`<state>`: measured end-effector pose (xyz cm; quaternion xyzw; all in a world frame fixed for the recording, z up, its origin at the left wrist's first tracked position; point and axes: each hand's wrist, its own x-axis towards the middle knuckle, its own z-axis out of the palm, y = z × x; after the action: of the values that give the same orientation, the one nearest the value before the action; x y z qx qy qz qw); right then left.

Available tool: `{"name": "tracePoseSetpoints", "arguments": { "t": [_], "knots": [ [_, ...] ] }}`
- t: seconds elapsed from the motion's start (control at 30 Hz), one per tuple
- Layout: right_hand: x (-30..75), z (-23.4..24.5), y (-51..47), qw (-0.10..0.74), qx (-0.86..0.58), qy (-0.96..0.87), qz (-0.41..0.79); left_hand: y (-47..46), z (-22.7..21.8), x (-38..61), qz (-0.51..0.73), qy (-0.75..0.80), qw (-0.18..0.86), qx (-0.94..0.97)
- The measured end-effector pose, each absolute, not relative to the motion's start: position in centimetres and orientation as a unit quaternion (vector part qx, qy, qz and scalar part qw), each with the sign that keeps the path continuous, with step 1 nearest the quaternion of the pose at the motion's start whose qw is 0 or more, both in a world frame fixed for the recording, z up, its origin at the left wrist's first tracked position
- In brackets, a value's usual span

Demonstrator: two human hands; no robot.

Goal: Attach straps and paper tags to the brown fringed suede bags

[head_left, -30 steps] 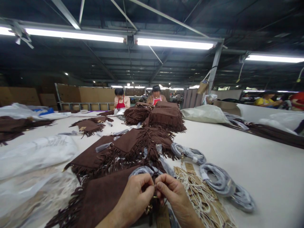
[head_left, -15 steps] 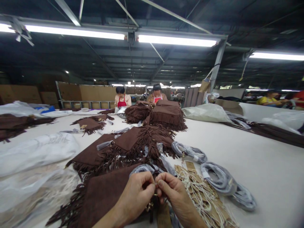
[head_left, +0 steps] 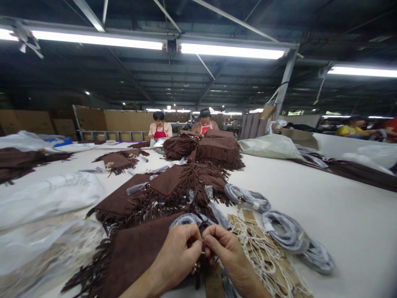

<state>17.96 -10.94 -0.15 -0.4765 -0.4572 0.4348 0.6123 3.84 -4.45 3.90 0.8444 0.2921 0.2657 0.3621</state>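
Observation:
Fingertips of my left hand [head_left: 181, 248] and my right hand [head_left: 225, 248] are pinched close together over a brown fringed bag [head_left: 139, 248]. What they pinch is too small and covered to make out. Just below the fingers show brass-coloured metal fittings [head_left: 196, 268] and a brown card tag [head_left: 214, 282]. To the right of my right hand lies a pile of brown card tags with white strings [head_left: 263, 252]. A strap coiled in clear wrapping [head_left: 186, 219] rests on the bag behind my hands.
Wrapped coiled straps [head_left: 287, 231] lie on the white table [head_left: 350, 211] at right. More fringed bags [head_left: 167, 182] spread ahead, with stacked bags [head_left: 215, 149] beyond. Plastic bags [head_left: 49, 198] cover the left side. Two people in red aprons [head_left: 159, 132] are across the table.
Hardly anything differs. Both hands stay pinched together in the same place, with only slight shifts at the fingers and fittings. The person at far left has moved slightly.

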Motion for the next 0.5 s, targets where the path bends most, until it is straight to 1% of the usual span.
{"name": "tracePoseSetpoints", "arguments": {
  "t": [0.13,0.2,0.4,0.5],
  "knots": [
    [17.8,-0.3,-10.8,0.605,-0.493,-0.487,0.392,-4.5,3.8,3.9,0.271,0.297,0.333,0.853],
    [17.8,-0.6,-10.8,0.605,-0.502,-0.498,0.366,-4.6,3.8,3.9,0.272,0.303,0.336,0.849],
    [17.5,-1.3,-10.7,0.595,-0.539,-0.529,0.274,-4.3,3.1,4.0,0.266,0.309,0.415,0.813],
    [17.9,-1.0,-10.7,0.59,-0.546,-0.526,0.28,-3.2,3.0,3.9,0.238,0.278,0.456,0.811]
  ]
}}
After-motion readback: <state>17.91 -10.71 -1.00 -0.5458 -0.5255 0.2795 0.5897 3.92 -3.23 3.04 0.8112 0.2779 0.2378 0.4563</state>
